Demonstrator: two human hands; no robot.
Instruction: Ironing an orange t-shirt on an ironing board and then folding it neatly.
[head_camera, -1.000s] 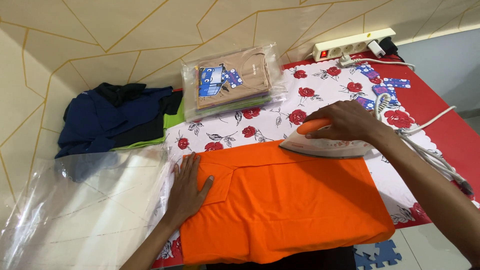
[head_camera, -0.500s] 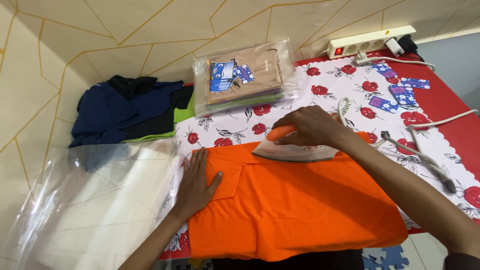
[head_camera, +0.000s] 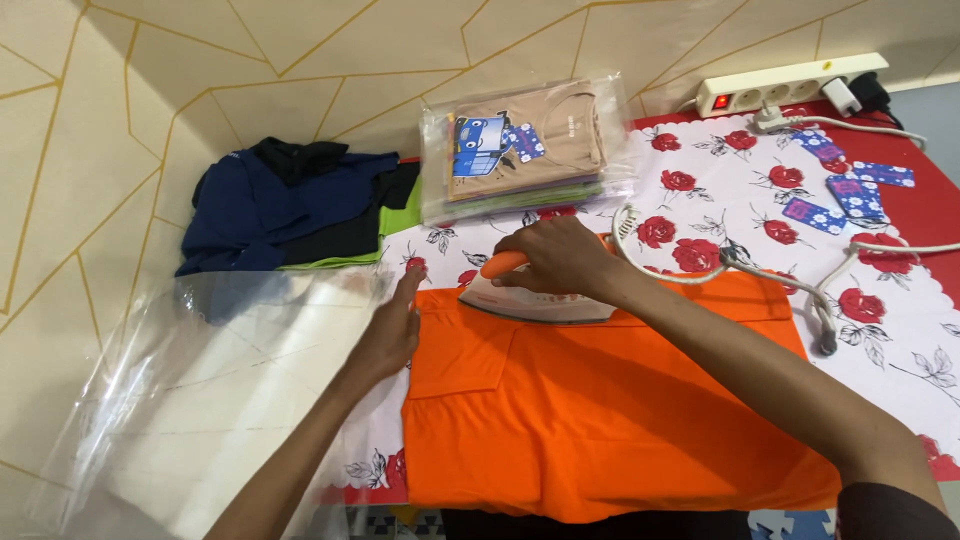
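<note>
Right hand (head_camera: 562, 255) is wrapped around the orange handle of the iron (head_camera: 535, 298), fingers closed tight over the grip, and the soleplate sits flat on the orange garment (head_camera: 620, 400) at its far edge, toward the garment's left corner. The garment lies folded and spread across the near half of the table, on the rose-printed cloth (head_camera: 900, 330), reaching down to the table's near edge. Left hand (head_camera: 392, 330) rests at the garment's left edge, fingers stretched long and together, fingertips pointing to the far side, just beside the nose of the iron; whether the palm presses on the fabric or only on the cloth under it is hard to tell from here.

The iron's white cord (head_camera: 720, 260) loops away over the cloth toward the right edge. At the far edge a clear bag of folded shirts (head_camera: 525, 150) leans near the wall, with a heap of dark blue and green clothes (head_camera: 290, 205) at the far left corner. A sheet of clear plastic (head_camera: 200, 400) spreads off the left edge. A power strip (head_camera: 790, 82) lies along the far right corner, small blue patterned cards (head_camera: 850, 185) near it.
</note>
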